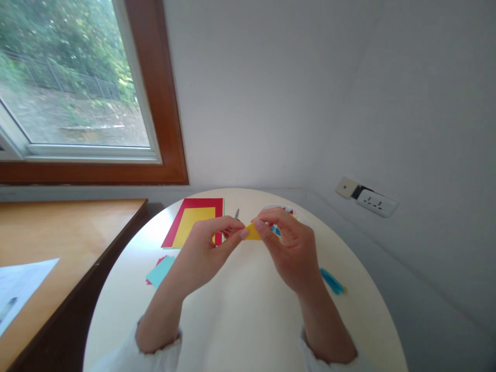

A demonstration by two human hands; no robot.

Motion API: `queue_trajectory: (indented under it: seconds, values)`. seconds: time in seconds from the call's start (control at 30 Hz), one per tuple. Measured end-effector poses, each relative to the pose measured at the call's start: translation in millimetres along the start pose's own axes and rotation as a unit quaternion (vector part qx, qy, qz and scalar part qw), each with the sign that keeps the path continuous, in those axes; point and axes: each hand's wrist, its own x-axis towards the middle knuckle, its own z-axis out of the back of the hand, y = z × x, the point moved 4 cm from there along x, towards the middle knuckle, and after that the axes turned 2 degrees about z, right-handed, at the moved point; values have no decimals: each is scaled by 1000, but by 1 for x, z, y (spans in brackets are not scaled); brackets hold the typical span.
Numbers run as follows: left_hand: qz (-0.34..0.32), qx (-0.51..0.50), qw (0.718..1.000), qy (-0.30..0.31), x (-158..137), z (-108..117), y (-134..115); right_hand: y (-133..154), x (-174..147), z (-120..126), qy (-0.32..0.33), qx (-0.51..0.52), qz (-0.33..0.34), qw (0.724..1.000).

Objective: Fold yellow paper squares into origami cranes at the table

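Note:
A small piece of yellow paper (253, 232) is held up between both hands, above the middle of the round table. My left hand (211, 250) pinches its left end between thumb and fingers. On the other end, my right hand (292, 245) grips it with thumb and index finger. The paper looks folded, but my fingertips cover part of it. Behind the left hand lie a large yellow sheet (194, 219) and a red sheet (179, 227) beneath it. Beyond the right hand, small red and blue pieces (276, 230) are partly hidden.
Light blue paper (160, 271) lies over red pieces at the left of the white table (240, 330). Blue strips (332, 281) lie at the right. Scissors (237, 214) show partly behind the hands. A wooden desk (77, 227) stands left; a wall socket (375, 201) is at right.

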Motion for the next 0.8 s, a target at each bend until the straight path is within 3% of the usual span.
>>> queue_trajectory:
  seconds: [0.5,0.8]
  values:
    - [35,0,999,-29,0,3,9,-13,-2,2,8,24,-89,996]
    - [-2,1,999,-37,-1,2,10,-17,-1,3,-11,50,-100,994]
